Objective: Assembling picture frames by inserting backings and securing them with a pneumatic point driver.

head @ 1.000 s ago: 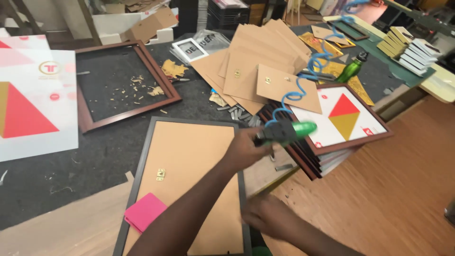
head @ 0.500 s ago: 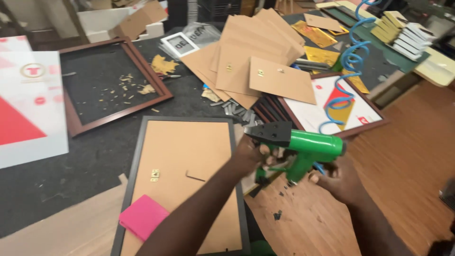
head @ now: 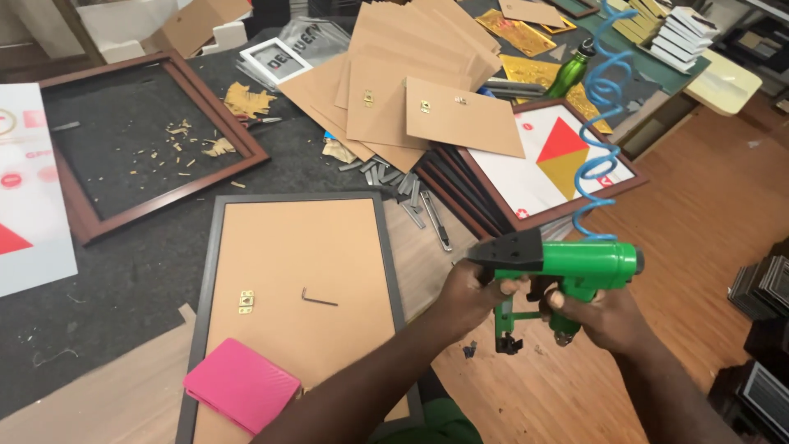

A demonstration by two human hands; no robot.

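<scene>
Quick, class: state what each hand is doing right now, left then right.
Left hand: closed around the black front of the green pneumatic staple gun.
Right hand: closed on the gun's handle.

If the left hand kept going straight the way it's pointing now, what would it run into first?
The left hand points right, its fingers already on the black nose of the green pneumatic stapler. That tool is what it meets first; just beyond sits the right hand on the grip. Depth is hard to judge.
</scene>
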